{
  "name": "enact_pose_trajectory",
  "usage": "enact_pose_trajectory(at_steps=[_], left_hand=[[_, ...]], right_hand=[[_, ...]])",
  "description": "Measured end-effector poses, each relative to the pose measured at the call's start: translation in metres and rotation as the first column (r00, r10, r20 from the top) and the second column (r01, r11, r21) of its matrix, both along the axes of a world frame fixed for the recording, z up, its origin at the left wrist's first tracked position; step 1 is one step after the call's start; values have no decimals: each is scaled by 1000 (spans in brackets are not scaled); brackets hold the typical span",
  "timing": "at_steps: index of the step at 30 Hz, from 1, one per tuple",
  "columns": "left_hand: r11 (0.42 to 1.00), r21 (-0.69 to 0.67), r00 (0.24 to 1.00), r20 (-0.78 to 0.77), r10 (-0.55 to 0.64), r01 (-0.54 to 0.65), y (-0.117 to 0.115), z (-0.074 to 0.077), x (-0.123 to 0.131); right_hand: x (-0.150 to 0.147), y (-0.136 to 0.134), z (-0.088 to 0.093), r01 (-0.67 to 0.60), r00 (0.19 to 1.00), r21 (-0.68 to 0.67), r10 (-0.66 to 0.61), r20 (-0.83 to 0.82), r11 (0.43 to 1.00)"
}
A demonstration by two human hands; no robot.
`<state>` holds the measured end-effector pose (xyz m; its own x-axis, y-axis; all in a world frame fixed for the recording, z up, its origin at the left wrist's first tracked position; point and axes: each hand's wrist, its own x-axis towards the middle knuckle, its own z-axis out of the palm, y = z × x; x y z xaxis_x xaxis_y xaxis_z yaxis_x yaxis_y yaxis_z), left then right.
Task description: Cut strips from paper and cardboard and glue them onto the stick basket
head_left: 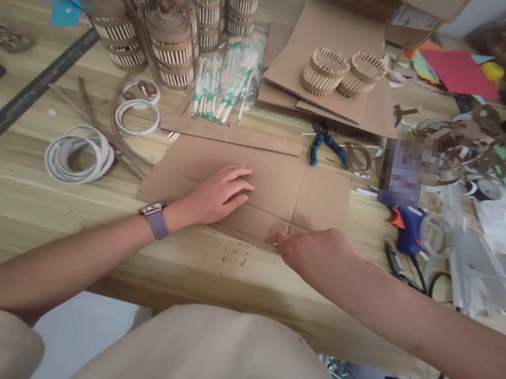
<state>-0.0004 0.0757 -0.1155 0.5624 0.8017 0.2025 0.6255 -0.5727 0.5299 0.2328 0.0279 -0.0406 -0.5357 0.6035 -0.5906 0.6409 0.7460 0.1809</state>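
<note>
A flat piece of brown cardboard with crease lines lies on the wooden table in front of me. My left hand rests on its middle, palm down, fingers stretched out and slightly apart. At the front edge of the cardboard, my right hand is closed, fingertips down by a crease. Whatever its fingers grip is mostly hidden; only a tiny pale glint shows at the tips. Along the back edge of the sheet lies a narrow cardboard strip.
Rolls of white tape lie left. Behind are stick-sided lanterns, wrapped sticks and two small stick rings on stacked cardboard. Blue-handled pliers, a blue glue gun and brown strip scraps lie right.
</note>
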Motion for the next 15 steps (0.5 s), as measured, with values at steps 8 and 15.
enact_pose_trajectory(at_steps=[8,15], left_hand=[[1000,4,1000,-8,-1,1,0,-1,0],[1000,9,1000,0,-1,1,0,-1,0]], right_hand=[[26,-6,5,33,999,17,-33,-8,999],[39,-11,8,51,999,33,-51,5,998]])
